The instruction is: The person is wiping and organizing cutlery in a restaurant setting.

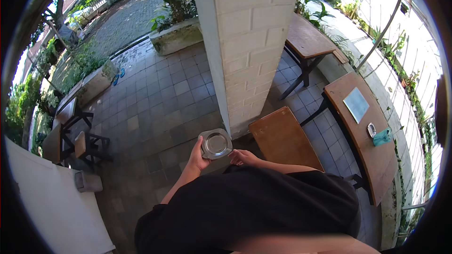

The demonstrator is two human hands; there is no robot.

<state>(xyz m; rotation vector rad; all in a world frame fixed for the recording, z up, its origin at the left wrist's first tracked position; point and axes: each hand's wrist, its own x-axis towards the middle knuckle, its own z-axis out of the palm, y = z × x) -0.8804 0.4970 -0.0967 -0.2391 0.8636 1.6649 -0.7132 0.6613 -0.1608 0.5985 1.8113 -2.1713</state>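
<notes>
A transparent, squarish container with a round metallic-looking centre (216,144) is held up in front of my body, over the tiled floor. My left hand (200,154) grips its left side, thumb along the edge. At its lower right corner my right hand (242,157) touches or nearly touches it with curled fingers; whether these fingers grip it cannot be told. What the container holds, if anything, is not clear.
A white brick pillar (247,49) rises just ahead. To the right stand a wooden stool or small table (286,137) and a long wooden table (385,169) bearing a blue-green tile-like square (356,105), an ashtray (371,130) and a teal glass (382,137). A grey bin (88,181) stands left.
</notes>
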